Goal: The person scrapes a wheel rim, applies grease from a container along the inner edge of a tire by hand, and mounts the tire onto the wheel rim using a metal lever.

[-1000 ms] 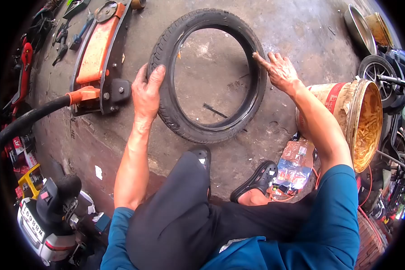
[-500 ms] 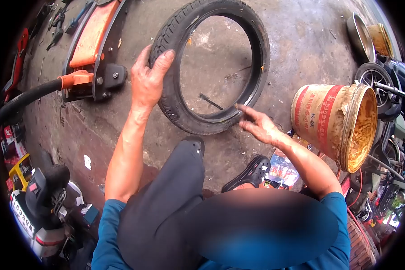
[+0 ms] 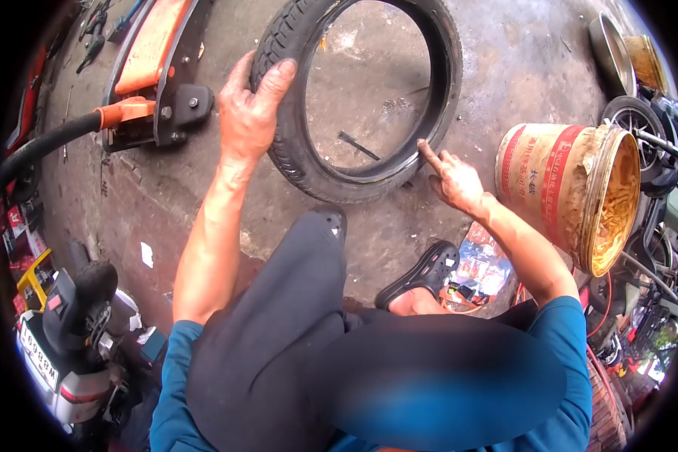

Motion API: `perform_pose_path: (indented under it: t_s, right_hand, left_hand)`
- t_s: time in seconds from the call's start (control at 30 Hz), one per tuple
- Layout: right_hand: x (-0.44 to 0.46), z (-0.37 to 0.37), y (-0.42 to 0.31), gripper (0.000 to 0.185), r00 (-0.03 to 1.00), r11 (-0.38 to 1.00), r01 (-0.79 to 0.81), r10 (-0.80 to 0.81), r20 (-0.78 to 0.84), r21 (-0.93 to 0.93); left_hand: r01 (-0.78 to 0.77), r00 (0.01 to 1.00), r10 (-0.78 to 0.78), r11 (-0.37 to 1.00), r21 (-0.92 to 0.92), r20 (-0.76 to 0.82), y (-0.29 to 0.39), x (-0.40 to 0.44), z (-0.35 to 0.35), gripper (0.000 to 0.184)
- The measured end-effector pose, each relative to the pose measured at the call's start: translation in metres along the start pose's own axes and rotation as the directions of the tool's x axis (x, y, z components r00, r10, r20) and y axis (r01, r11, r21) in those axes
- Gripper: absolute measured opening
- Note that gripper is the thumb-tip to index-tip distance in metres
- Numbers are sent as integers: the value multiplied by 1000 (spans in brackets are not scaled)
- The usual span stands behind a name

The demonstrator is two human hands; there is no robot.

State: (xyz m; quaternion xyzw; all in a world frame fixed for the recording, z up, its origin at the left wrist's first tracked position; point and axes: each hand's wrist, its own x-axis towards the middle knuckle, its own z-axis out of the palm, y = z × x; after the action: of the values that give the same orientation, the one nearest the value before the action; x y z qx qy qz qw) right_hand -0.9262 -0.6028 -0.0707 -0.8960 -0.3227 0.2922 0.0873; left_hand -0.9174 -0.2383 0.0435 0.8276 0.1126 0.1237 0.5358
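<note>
Short teal-blue sleeves [image 3: 563, 339], dark trousers [image 3: 271, 324], black clogs [image 3: 434, 269] (dotted with round holes).

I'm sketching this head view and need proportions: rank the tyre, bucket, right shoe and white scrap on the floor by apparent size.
Largest to smallest:
tyre
bucket
right shoe
white scrap

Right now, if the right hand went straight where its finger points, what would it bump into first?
Most likely the tire: the right hand points at its lower right side, though whether they touch is hard to tell.
</note>
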Motion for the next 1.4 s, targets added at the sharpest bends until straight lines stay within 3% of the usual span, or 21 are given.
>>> perform_pose_path:
  t_s: [0.07,0.1,0.3,0.37,0.43,0.5,0.57,0.77,0.9,0.97,1.03,1.17,1.3,1.37,1.4]
  right_hand:
    - [-20,15,-45,90,999,990,13,-6,-52,144]
    - [-23,13,-67,92,1000,974,10,-14,16,225]
    - [8,-58,-163,73,992,678,-66,-35,121,732]
    - [30,-86,-172,68,993,515,25,-108,36,857]
    - [55,-113,-177,66,993,192,24,-117,-2,981]
    - [62,-151,-174,69,1000,-232,-9,-27,3,973]
    - [74,-159,-171,75,947,-292,191,307,-97,937]
    - [92,-157,-170,80,908,355,195,286,-305,914]
    - [82,-167,-180,77,942,505,101,228,-245,857]
    - [63,-158,-190,74,937,656,154,142,-321,739]
    - [47,-142,-196,75,954,592,191,75,-290,783]
    - [16,-98,-199,83,999,523,-42,9,44,852]
    - [-10,-37,-145,88,984,890,98,-153,90,446]
    - [0,-26,-82,89,944,994,96,-110,311,62]
    - [14,-36,-54,88,927,979,55,23,374,-196]
  left_hand:
    - [-7,1000,7,1000,-6,8,3,-1,1,59]
    - [-3,1000,3,1000,-10,13,6,-2,2,59]
    - [-63,998,63,998,-28,-27,-4,-2,4,59]
    - [-88,994,90,995,42,-56,3,-3,4,60]
    - [-68,996,70,997,36,-56,3,-3,5,61]
    - [-35,998,36,999,11,-52,1,-3,7,61]
    - [2,999,-4,1000,-21,-54,-2,-2,7,60]
    - [-32,998,32,999,-6,-46,1,-2,7,61]
    - [-68,996,70,997,42,-56,0,-2,7,59]
    - [-44,998,45,999,13,-54,3,-1,7,57]
    - [-12,999,11,1000,-23,-48,12,-3,8,56]
    - [-117,990,117,993,1,-75,7,-1,11,54]
    - [-119,992,118,992,-30,-31,11,1,10,59]
    - [-118,993,118,993,-1,-15,13,1,9,62]
    - [-57,998,58,995,-82,14,18,2,9,64]
